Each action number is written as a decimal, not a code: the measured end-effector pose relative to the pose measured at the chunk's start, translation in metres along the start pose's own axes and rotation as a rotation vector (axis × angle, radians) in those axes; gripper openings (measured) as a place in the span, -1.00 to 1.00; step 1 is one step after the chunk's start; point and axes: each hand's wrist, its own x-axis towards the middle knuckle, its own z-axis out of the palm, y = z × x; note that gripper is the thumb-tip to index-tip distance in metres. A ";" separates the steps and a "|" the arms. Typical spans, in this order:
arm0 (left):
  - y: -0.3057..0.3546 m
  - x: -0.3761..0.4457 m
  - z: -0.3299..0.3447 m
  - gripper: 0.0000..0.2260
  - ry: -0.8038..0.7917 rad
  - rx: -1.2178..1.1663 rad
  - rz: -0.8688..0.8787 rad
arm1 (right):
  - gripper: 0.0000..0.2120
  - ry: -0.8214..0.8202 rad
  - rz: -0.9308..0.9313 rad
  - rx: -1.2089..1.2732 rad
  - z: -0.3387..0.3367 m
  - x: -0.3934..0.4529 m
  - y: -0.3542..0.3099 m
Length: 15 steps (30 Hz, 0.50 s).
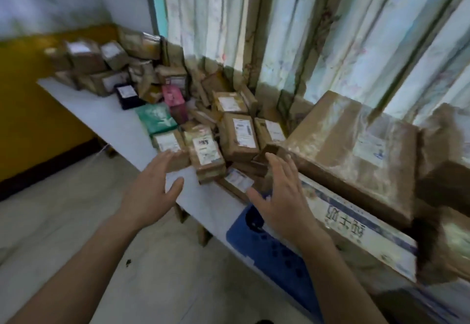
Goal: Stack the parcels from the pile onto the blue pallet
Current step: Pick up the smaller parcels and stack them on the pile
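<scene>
Your two forearms reach in from the bottom edge, and both hands are spread with nothing held. Your left hand [152, 186] has straight fingers whose tips look to touch the near end of a small labelled brown parcel [170, 149]; your right hand [282, 196] hovers with fingers fanned above a flat parcel [239, 178] lying label up.

Just under and behind your right wrist sits the blue pallet [267, 250], its perforated corner showing. Right of that hand, a printed white-and-blue carton [361, 224] already rests on it, with a large taped brown box [356, 143] on top.

Between your hands stands a tall labelled parcel [206, 153] at the front of the pile [178, 99], which spreads away beyond your fingertips along the white table [84, 99] toward the curtain [279, 31], with a green packet [156, 118] and a pink box [174, 99] among the brown ones.

You seem to be at the reach-and-pick step, with most of the pile not yet moved. Next you'd close both hands on one front parcel, lift it free without toppling its neighbours, and carry it rightward to the stack.
</scene>
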 end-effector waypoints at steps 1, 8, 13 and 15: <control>-0.016 0.003 -0.007 -0.42 0.011 0.008 -0.028 | -0.22 -0.030 0.000 0.030 0.014 0.010 -0.010; -0.091 0.076 -0.024 -0.44 -0.037 0.052 -0.073 | -0.21 -0.117 0.069 0.086 0.094 0.094 -0.032; -0.131 0.147 -0.024 -0.44 -0.081 0.035 -0.069 | -0.22 -0.105 0.184 0.091 0.127 0.164 -0.022; -0.151 0.160 -0.030 -0.43 -0.128 0.041 -0.080 | -0.22 -0.120 0.246 0.134 0.137 0.186 -0.021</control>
